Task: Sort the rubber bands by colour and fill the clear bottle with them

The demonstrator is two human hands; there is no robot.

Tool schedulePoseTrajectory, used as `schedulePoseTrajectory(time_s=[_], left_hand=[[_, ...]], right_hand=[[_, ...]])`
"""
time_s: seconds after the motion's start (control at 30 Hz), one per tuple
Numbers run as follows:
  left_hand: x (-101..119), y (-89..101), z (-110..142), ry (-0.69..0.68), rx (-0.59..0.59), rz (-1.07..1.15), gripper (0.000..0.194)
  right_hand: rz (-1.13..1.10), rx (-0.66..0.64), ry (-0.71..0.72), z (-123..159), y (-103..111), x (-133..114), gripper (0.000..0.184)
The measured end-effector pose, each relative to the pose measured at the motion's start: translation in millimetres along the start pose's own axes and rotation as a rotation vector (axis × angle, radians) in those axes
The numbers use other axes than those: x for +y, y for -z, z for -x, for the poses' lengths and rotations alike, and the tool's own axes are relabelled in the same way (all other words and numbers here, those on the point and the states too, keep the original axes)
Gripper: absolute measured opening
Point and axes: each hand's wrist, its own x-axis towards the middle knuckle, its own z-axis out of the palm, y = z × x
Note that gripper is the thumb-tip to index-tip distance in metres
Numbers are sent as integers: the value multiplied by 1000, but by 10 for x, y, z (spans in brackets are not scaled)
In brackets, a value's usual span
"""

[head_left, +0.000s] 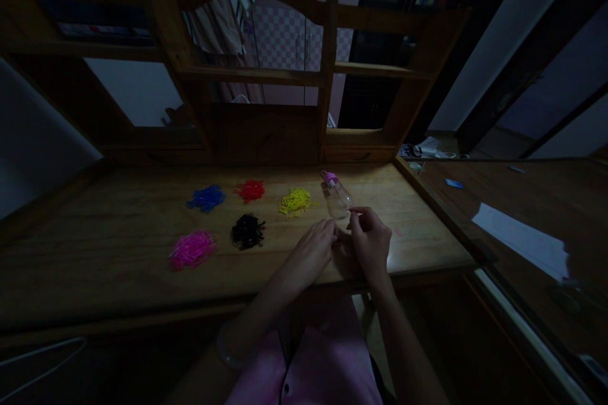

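Observation:
My left hand (317,243) is just above the wooden desk (142,278), its fingers curled and pressed together. Beside it, my right hand (371,239) has thumb and forefinger pinched. Anything between the fingers of either hand is too small and dim to make out. Right behind my hands lies a clear bulb-shaped bottle (340,200) with a pink cap (330,179); my right fingertips are close to its base, and I cannot tell if they touch. Left of it is a yellow pile (295,202) of thin, band-like strips.
Similar piles lie further left: red (250,190), black (247,231), blue (206,198) and pink (192,249). A wooden shelf frame (266,79) rises along the desk's back. On the brown surface at right are white papers (522,239) and a small blue packet (454,183).

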Motion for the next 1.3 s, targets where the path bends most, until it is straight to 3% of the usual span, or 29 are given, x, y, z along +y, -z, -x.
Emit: schedulePoseTrajectory(time_s=[0.17,0.33,0.6,0.9,1.2,1.3], left_hand=[[-33,56,-28,44,41,128,13],[-91,113,-90,134,163,188,13],[-224,165,-76,306,269,611,10],[-178,229,-29,288,295,601,12],[-164,205,-13,354,291,691,16],[-153,261,15,306,313,627,15]], right_hand=[[-1,-20,16,-1,4,-27,21],[-27,-192,169,17,19,-105,18],[-69,-381,285,34,26,-175,20],[-102,-420,314,25,10,-163,21],[-116,-444,343,24,1,-132,18],[-109,-440,338,34,22,-161,19]])
